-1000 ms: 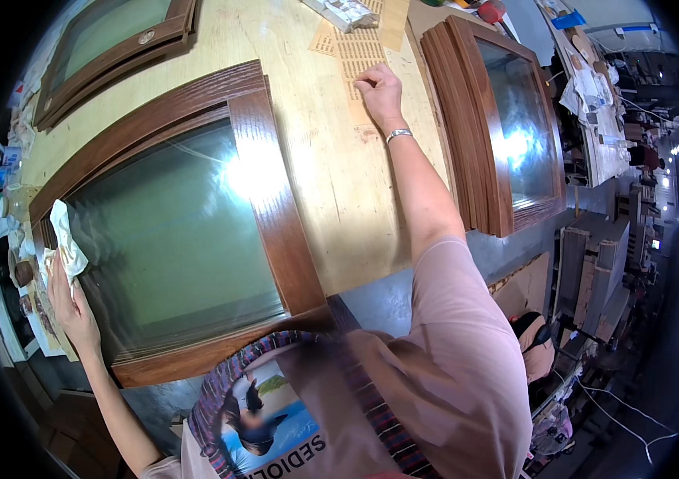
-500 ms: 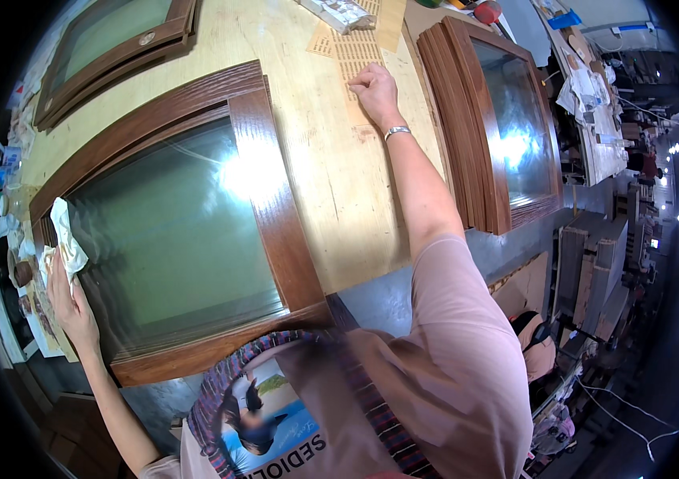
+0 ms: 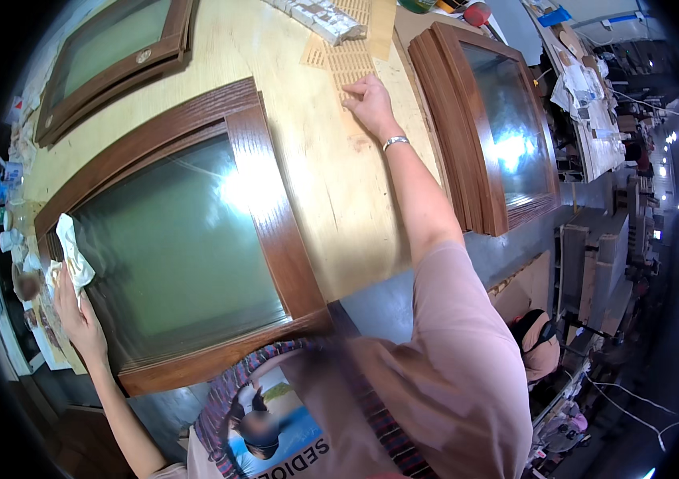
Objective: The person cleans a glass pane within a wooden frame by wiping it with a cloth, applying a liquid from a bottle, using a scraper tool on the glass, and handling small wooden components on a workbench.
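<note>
My left hand (image 3: 82, 327) is closed on a crumpled white cloth (image 3: 75, 254) at the left side of a brown wooden frame (image 3: 258, 188) with a greenish glass pane (image 3: 172, 247). The framed panel lies flat in front of me, and a bright light reflects off its glass. To the right of the panel, my right hand (image 3: 371, 108) bends its fingers into a pinch over a tan sheet of small printed labels (image 3: 349, 65). Whatever sits between those fingertips is too small to make out. A silver bracelet circles my right wrist.
More brown framed glass panels are stacked at right (image 3: 467, 128), and another panel (image 3: 112, 60) lies at the far left. A whitish long block (image 3: 319, 17) rests across the labels on the pale wooden table (image 3: 307, 144). Beyond the right stack, a person (image 3: 540, 351) is partly visible.
The view has shifted slightly, so the table items sit lower. My right hand stays pinched at the label sheet, and my left hand stays on the cloth at the frame's left side.
</note>
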Demonstrator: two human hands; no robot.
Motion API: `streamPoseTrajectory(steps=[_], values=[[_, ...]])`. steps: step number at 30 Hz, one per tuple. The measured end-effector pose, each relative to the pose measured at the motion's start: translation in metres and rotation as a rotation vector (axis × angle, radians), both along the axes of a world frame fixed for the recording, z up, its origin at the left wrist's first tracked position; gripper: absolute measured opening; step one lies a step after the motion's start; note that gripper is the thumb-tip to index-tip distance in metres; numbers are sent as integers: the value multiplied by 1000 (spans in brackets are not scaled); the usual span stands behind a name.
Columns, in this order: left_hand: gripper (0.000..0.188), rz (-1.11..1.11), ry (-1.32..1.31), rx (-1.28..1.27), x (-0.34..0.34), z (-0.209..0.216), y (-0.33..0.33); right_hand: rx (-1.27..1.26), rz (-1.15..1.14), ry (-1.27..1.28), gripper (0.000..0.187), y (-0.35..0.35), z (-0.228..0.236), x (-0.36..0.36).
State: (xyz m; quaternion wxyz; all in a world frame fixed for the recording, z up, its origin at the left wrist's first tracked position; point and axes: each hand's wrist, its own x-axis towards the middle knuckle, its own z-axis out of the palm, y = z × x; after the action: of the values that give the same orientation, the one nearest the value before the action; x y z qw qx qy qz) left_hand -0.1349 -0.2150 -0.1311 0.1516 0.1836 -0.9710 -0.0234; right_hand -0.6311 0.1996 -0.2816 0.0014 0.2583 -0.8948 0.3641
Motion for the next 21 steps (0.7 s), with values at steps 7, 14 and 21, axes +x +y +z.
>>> streamPoseTrajectory(steps=[7, 14, 21], values=[[50, -38, 7, -1, -2, -2, -3, -75, -237, -76, 14, 19, 13, 49], [51, -93, 17, -19, -4, -9, -5, 92, -348, -236, 24, 67, 39, 63], [50, 191, -399, -197, -45, 76, 57, 57, -308, -138, 48, 62, 28, 8]])
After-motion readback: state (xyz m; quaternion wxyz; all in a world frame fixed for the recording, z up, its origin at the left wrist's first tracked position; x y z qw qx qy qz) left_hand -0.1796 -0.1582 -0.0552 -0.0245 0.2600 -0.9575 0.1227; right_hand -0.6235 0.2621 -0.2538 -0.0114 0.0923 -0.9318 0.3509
